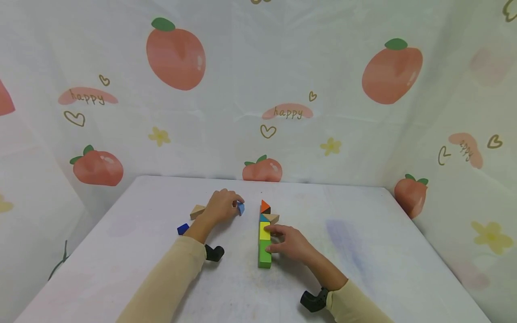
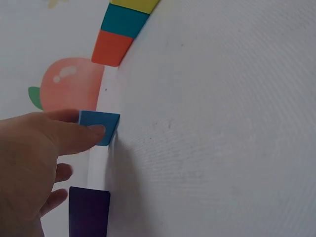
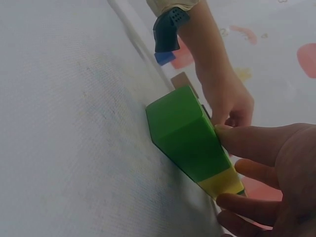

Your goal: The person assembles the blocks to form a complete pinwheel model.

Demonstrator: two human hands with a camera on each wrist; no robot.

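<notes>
My left hand [image 1: 221, 207] pinches a light blue block [image 2: 98, 123] with slanted sides between thumb and finger, to the left of the row's far end. In the middle of the table, a row runs away from me: a green block [image 1: 265, 255], a yellow block [image 1: 264, 230], a teal triangular piece [image 1: 264, 218] and an orange triangular piece [image 1: 264, 206]. Beside the teal piece juts a wooden triangular block [image 1: 272, 218]. On the row's right side, my right hand [image 1: 291, 244] touches the green block with the thumb and the yellow one with extended fingers.
Left of the row, a wooden block [image 1: 197, 211] and a dark blue block [image 1: 183, 229] lie near my left forearm. A black device [image 1: 315, 300] sits at my right wrist, another [image 1: 214, 253] at my left. Behind the white table [image 1: 363, 251] hangs a peach-printed cloth [image 1: 226, 112].
</notes>
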